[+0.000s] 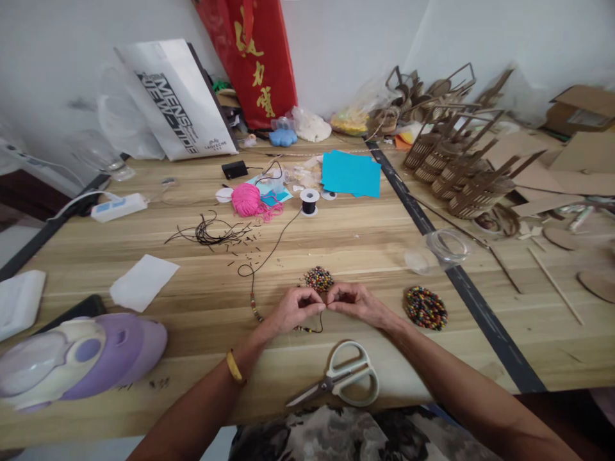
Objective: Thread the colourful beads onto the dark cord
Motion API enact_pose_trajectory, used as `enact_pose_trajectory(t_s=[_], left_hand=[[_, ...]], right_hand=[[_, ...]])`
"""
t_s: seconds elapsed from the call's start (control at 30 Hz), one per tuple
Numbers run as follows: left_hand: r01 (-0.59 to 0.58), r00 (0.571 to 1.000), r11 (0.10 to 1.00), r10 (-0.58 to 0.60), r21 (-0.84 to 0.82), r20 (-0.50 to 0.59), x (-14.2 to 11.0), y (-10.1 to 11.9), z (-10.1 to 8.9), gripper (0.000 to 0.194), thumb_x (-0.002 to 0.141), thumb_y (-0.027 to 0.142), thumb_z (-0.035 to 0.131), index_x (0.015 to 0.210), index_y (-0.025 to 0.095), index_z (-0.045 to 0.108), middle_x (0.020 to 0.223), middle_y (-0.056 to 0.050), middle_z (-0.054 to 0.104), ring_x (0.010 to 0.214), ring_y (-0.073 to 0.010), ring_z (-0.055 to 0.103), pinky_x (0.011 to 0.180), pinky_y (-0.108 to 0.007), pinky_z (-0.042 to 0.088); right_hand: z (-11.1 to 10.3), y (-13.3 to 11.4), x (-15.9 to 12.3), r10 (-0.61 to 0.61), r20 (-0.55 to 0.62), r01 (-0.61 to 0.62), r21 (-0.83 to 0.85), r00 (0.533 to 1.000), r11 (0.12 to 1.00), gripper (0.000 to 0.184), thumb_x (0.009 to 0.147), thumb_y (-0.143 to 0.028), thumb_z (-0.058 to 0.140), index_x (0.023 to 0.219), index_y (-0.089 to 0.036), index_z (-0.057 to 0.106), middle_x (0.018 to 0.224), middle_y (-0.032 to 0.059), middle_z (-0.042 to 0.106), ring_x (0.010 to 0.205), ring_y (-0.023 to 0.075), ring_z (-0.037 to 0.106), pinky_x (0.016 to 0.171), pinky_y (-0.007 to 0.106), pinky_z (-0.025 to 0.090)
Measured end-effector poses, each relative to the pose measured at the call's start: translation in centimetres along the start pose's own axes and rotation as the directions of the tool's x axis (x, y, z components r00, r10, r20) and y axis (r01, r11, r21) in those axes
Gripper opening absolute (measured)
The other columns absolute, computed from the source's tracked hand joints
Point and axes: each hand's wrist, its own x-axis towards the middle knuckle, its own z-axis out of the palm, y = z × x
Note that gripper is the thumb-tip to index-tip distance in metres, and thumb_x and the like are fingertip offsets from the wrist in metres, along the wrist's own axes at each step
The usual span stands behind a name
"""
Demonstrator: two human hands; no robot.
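My left hand (298,308) and my right hand (353,302) meet fingertip to fingertip over the table, each in a pinch. The end of a thin black cord (321,322) runs up to the left fingertips. Whatever sits between the right fingertips is too small to make out. Colored beads (253,306) are threaded on the cord, which passes under my left wrist and loops back to a spool of black cord (309,203). Just beyond my fingers lies a pile of loose multicolored beads (318,278). Scissors (343,376) with pale handles rest close to my body.
A coiled heap of beads (425,308) lies right of my right hand. Cut black cords (209,232), pink yarn (246,200) and blue sheets (350,173) lie farther back. A purple-and-white device (115,352) stands at left. Wooden baskets (444,160) and a clear round container (448,246) are at right.
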Motion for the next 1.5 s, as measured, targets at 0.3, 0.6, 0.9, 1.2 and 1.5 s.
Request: enact_pose_trajectory(t_s=[0.3,0.6,0.9,1.2,1.5], left_hand=[[-0.044,0.999,0.999,0.044,0.003,-0.002,0.1,0.1,-0.2,0.023,0.080,0.033,0.059,0.074,0.011,0.067,0.070,-0.003,0.064,0.066,-0.0120,0.053,0.064,-0.022,0.039],[-0.005,1.000,0.998,0.006,-0.059,0.018,0.0,-0.2,0.0,0.022,0.074,0.033,0.067,0.076,0.011,0.067,0.069,-0.002,0.062,0.062,-0.0105,0.050,0.057,-0.020,0.037],[0.042,0.997,0.991,-0.034,-0.127,0.066,-0.1,0.2,0.0,0.021,0.069,0.029,0.069,0.073,0.009,0.063,0.065,-0.001,0.059,0.058,-0.0087,0.050,0.056,-0.019,0.039],[0.025,0.996,0.989,-0.012,-0.148,0.086,-0.2,0.1,-0.3,0.027,0.080,0.032,0.061,0.089,0.008,0.068,0.077,-0.008,0.069,0.064,-0.0110,0.056,0.059,-0.020,0.041],[0.034,0.995,0.981,-0.016,-0.190,0.097,0.0,-0.9,-0.3,0.033,0.083,0.040,0.058,0.092,0.010,0.067,0.074,-0.007,0.069,0.063,-0.0112,0.056,0.061,-0.021,0.043]], right_hand=[[0.3,-0.8,-0.1,-0.011,-0.009,0.011,-0.001,1.000,1.000,0.028,0.083,-0.042,0.062,0.080,-0.014,0.059,0.069,-0.0014,0.049,0.060,0.0096,0.040,0.055,0.022,0.031],[0.6,-0.5,-0.2,-0.126,-0.014,0.122,-0.163,0.992,0.979,0.027,0.087,-0.041,0.057,0.081,-0.015,0.060,0.079,0.0037,0.054,0.072,0.0145,0.048,0.066,0.026,0.037],[0.4,-0.3,-0.2,-0.105,-0.116,0.103,-0.025,0.988,0.994,0.028,0.087,-0.043,0.057,0.082,-0.015,0.054,0.071,-0.0008,0.047,0.060,0.0100,0.040,0.053,0.022,0.031],[0.4,-0.3,-0.1,-0.094,-0.126,0.097,0.019,0.988,0.995,0.030,0.085,-0.045,0.059,0.079,-0.016,0.053,0.067,-0.0018,0.046,0.056,0.0094,0.040,0.051,0.022,0.031],[0.3,-0.4,-0.2,-0.094,-0.127,0.097,0.023,0.987,0.995,0.028,0.086,-0.043,0.059,0.079,-0.016,0.054,0.068,-0.0016,0.046,0.057,0.0099,0.041,0.053,0.023,0.033]])
